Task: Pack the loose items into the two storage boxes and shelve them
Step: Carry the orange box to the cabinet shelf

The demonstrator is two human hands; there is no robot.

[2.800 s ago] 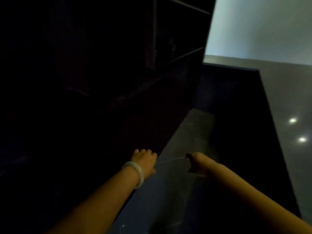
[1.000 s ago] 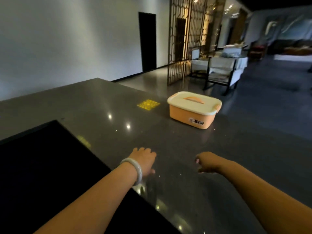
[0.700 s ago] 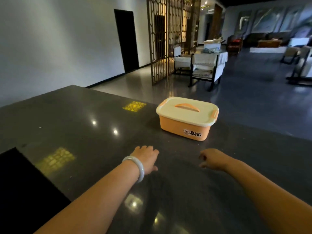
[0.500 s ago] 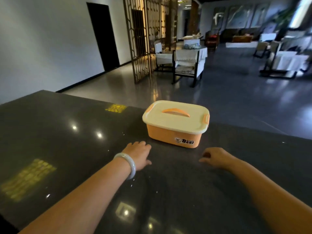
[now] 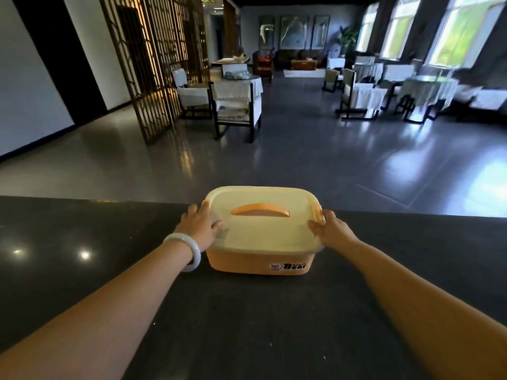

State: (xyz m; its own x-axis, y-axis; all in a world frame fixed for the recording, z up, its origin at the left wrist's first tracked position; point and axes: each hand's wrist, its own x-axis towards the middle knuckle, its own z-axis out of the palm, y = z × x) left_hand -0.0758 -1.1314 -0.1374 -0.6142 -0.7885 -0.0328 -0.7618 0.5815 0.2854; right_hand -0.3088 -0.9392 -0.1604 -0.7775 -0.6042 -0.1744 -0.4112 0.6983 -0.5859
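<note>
The dark polished surface (image 5: 82, 270) carries the orange storage box (image 5: 258, 259) near its far edge, cream lid (image 5: 263, 231) closed. The left hand (image 5: 201, 227) and right hand (image 5: 327, 229) clasp the lid's short ends, fingers curled over the rim. Rigid, smooth plastic, probably light: lift by both ends or the handle (image 5: 260, 209).

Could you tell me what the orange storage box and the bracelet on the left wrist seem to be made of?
Orange storage box: likely moulded plastic, smooth and matte, with a printed label and a cream lid. Bracelet: pale, glossy and rigid; looks like jade or glass, which one is unclear.
</note>
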